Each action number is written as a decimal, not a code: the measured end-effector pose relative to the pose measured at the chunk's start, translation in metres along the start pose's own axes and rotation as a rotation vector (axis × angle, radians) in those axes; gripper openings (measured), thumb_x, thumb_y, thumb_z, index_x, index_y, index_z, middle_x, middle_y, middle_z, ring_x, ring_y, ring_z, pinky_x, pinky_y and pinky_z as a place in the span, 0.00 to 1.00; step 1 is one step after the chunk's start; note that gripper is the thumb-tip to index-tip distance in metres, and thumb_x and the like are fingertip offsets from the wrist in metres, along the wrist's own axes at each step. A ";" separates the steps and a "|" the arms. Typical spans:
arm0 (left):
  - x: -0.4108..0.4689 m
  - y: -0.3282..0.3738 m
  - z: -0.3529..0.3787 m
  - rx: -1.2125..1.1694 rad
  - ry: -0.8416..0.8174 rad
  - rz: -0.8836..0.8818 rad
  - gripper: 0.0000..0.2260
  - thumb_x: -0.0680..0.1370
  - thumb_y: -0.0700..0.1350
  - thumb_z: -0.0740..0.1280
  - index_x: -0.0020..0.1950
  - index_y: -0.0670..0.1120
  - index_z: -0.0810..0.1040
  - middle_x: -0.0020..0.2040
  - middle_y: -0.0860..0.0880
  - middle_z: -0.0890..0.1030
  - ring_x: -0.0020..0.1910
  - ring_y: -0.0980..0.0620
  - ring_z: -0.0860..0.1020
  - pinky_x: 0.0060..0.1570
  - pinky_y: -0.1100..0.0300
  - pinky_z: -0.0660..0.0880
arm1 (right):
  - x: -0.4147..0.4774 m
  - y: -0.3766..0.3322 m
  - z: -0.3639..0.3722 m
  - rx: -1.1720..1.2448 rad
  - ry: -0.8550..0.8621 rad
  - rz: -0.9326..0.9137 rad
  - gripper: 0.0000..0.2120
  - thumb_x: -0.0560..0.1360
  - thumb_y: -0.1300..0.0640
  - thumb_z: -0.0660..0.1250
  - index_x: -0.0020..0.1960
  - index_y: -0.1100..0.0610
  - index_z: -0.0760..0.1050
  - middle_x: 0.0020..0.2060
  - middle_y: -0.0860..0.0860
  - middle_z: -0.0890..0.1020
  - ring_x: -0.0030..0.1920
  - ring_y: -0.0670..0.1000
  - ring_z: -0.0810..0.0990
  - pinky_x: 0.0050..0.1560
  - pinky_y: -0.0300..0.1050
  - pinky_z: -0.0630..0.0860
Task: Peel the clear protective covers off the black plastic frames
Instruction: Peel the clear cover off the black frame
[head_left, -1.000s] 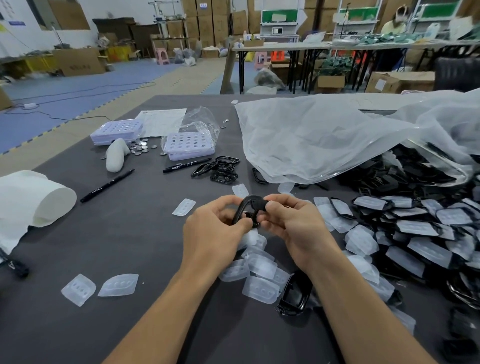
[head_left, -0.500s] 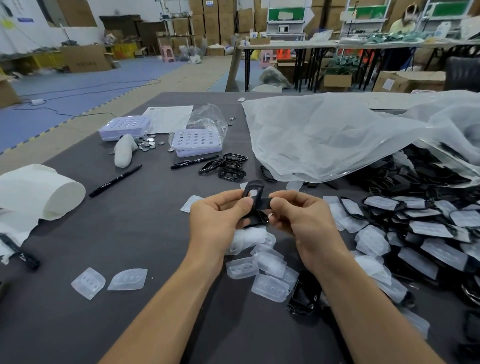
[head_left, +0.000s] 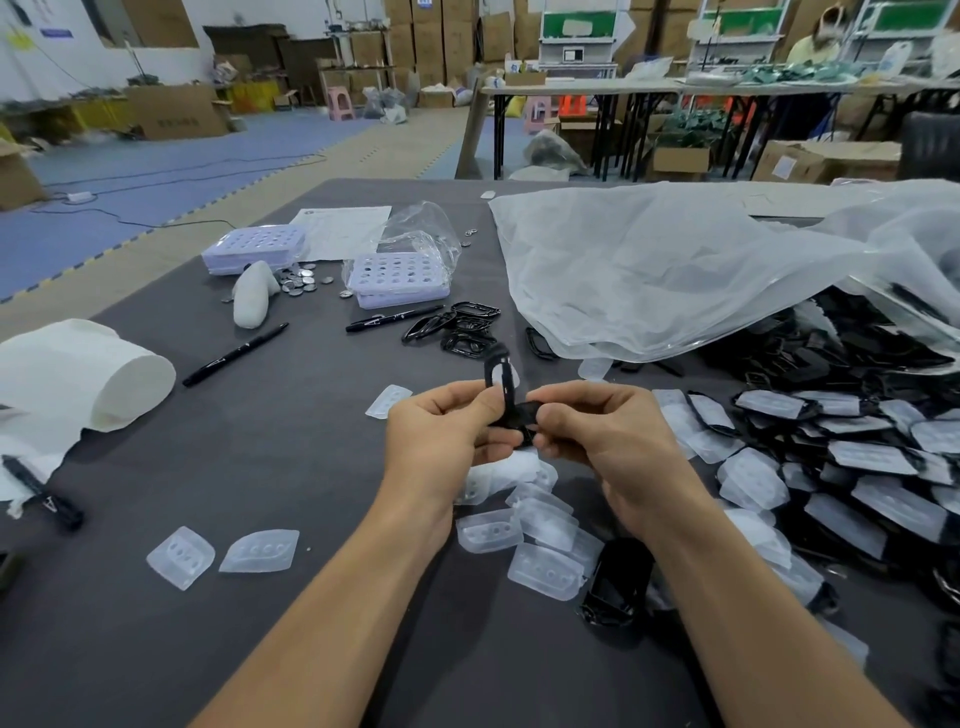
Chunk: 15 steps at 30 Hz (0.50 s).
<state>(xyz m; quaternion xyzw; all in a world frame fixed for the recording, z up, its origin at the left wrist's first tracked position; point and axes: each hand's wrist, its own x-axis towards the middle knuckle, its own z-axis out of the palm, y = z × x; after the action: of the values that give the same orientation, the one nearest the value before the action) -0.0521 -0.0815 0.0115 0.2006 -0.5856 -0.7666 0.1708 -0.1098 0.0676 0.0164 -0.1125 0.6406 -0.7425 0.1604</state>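
Observation:
A black plastic frame (head_left: 498, 369) stands upright between my hands above the table centre. My left hand (head_left: 441, 436) pinches its lower left side, and my right hand (head_left: 608, 447) pinches its lower right part. Whether a clear cover is still on it, I cannot tell. Beneath my hands lies a heap of peeled clear covers (head_left: 524, 525). A pile of covered black frames (head_left: 841, 457) spreads across the right of the table. Several bare black frames (head_left: 457, 327) lie beyond my hands.
A large clear plastic bag (head_left: 701, 270) drapes over the right back of the grey table (head_left: 260, 467). Two purple trays (head_left: 400, 275), coins, black pens (head_left: 234, 356), a white paper roll (head_left: 78, 374) and two loose covers (head_left: 223, 553) lie on the left. One black frame (head_left: 618, 582) rests by my right forearm.
The frame was turned from lying tilted between my fingers to standing upright, its top now rising above my hands. Both hands kept their pinch on it.

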 end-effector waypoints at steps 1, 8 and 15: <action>0.000 0.000 -0.001 0.044 -0.002 0.041 0.02 0.77 0.38 0.75 0.47 0.45 0.87 0.39 0.43 0.88 0.30 0.51 0.82 0.32 0.64 0.79 | 0.000 0.000 0.000 -0.037 0.008 -0.027 0.10 0.74 0.70 0.73 0.41 0.57 0.88 0.34 0.58 0.85 0.31 0.50 0.80 0.38 0.43 0.82; -0.006 0.000 -0.004 0.471 -0.002 0.352 0.17 0.74 0.40 0.78 0.39 0.66 0.86 0.35 0.59 0.86 0.30 0.64 0.81 0.33 0.72 0.75 | 0.000 -0.004 -0.004 0.198 -0.120 0.124 0.15 0.80 0.65 0.67 0.38 0.58 0.88 0.33 0.56 0.84 0.32 0.49 0.82 0.35 0.39 0.81; -0.011 0.001 -0.001 0.469 -0.018 0.365 0.10 0.77 0.44 0.76 0.44 0.61 0.88 0.34 0.60 0.86 0.31 0.65 0.81 0.34 0.74 0.73 | -0.001 0.000 -0.006 0.346 -0.253 0.193 0.06 0.71 0.64 0.74 0.46 0.57 0.88 0.38 0.53 0.85 0.37 0.47 0.83 0.45 0.40 0.82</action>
<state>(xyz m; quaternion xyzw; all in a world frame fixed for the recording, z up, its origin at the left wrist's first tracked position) -0.0421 -0.0768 0.0136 0.1191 -0.7746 -0.5687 0.2498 -0.1111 0.0733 0.0156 -0.1140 0.4865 -0.8023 0.3266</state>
